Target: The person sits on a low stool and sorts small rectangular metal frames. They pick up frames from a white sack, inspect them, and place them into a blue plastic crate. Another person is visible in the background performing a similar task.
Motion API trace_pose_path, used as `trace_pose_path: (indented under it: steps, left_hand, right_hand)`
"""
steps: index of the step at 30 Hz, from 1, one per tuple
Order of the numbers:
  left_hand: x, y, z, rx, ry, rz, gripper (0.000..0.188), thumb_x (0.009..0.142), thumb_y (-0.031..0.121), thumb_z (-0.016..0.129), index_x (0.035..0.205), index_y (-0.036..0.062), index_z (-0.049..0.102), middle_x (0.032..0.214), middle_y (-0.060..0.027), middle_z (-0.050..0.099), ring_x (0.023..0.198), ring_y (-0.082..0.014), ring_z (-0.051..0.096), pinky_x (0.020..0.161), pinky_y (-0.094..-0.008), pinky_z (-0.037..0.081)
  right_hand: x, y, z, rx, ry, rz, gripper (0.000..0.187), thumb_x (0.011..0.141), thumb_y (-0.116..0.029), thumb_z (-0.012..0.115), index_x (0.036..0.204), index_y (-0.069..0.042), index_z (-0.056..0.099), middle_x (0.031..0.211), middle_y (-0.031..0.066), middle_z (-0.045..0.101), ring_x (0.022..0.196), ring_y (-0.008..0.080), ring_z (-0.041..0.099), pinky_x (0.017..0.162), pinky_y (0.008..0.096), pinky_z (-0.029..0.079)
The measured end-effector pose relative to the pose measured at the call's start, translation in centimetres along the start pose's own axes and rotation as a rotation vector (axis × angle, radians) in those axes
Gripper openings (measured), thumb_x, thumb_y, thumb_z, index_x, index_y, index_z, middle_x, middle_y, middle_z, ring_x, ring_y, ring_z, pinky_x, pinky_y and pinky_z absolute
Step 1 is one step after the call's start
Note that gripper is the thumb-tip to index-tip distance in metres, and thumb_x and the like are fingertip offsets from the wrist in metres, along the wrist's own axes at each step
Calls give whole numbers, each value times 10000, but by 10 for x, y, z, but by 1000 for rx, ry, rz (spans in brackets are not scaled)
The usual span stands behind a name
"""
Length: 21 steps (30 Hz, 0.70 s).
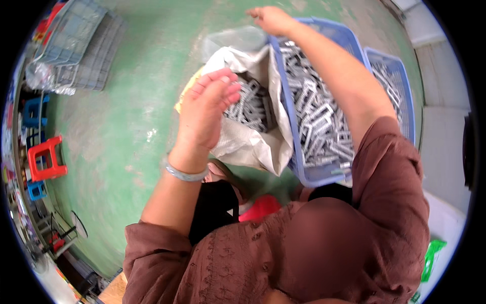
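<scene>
Left hand (208,104) hovers half-curled over the bag's (248,139) left rim.
Right hand (273,20), fingers extended, reaches past the basket (315,177); both look empty.

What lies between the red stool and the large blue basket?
In the head view, green floor comes first, then the person's left hand and the open white sack of grey pieces.

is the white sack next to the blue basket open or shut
Open: the white sack's mouth gapes, its edges are spread apart, and the grey parts inside are visible from above.
</scene>
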State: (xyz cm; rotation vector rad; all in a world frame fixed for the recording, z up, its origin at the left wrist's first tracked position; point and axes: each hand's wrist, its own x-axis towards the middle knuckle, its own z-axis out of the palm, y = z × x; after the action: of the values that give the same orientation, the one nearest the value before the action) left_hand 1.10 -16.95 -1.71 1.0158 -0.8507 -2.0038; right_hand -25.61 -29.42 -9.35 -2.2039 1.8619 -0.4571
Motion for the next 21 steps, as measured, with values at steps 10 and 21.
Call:
trace_pose_path:
  steps: [10, 21]
  left_hand:
    - [-10, -25, 32, 152, -122, -90, 251, 863, 96, 470, 1068, -43, 512, 993, -134, 586, 879, -188, 578, 793, -296, 466]
    - [-14, -59, 67, 267, -235, -206, 235, 875, 108, 455, 1063, -18, 518, 979, -103, 589, 879, -167, 570, 789, -290, 452]
  right_hand:
    - [-210, 67, 2, -162, -384, 465, 386, 735, -65, 547, 1122, -56, 544, 1057, 162, 586, 966, 299, 569, 865, 360, 444]
    - [-247, 55, 80, -264, 85, 310, 362, 678, -5, 527, 1040, -30, 514, 900, 133, 584, 892, 295, 524, 808, 359, 426]
